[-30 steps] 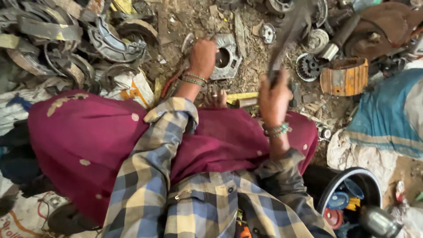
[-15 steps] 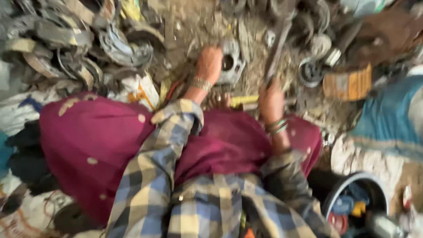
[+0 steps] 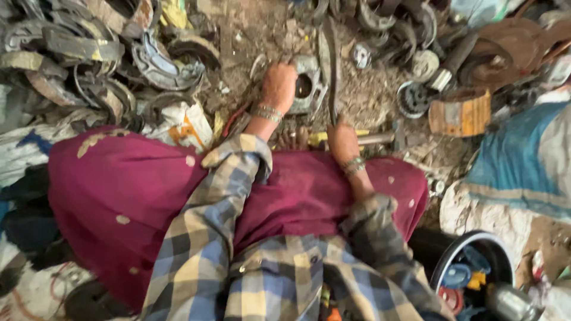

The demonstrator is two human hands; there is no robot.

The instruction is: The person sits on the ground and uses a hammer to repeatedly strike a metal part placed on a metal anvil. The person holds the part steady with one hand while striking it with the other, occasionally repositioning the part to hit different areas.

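On dirt floor: left hand (image 3: 278, 83) presses one metal housing (image 3: 309, 89); right hand (image 3: 342, 139) grip closed, apparently on one bar (image 3: 331, 65).

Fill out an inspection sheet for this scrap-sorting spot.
Surface: dirt ground, littered with debris.
Job's things: grey metal housing under left hand; long dark metal bar gripped upright by right hand.
Clutter: pile of curved metal scrap; round metal parts; rusty can; hammer.
Grippers: both hands busy.
Cables: red wire near left wrist.
Surroundings: blue sack; bucket holding small parts.
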